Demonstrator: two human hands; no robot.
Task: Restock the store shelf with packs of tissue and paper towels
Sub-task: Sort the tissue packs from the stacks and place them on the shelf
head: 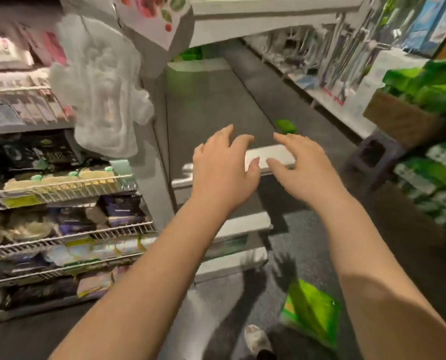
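Both my hands reach forward over the grey shelf board, fingers spread and holding nothing. My left hand hovers near the shelf's white front edge. My right hand is beside it, fingertips over that edge. A green tissue pack is low in the view near the floor, and I cannot tell whether it rests on the floor. A small green pack sits far back on the shelf at the right. More green packs fill a cardboard box at the right.
Wire shelves at the left hold dark and yellow packs. A crumpled clear plastic bag hangs at the upper left. Stacked green-and-white packs stand at the right. Lower shelf edges jut below my arms. Hanging goods line the far aisle.
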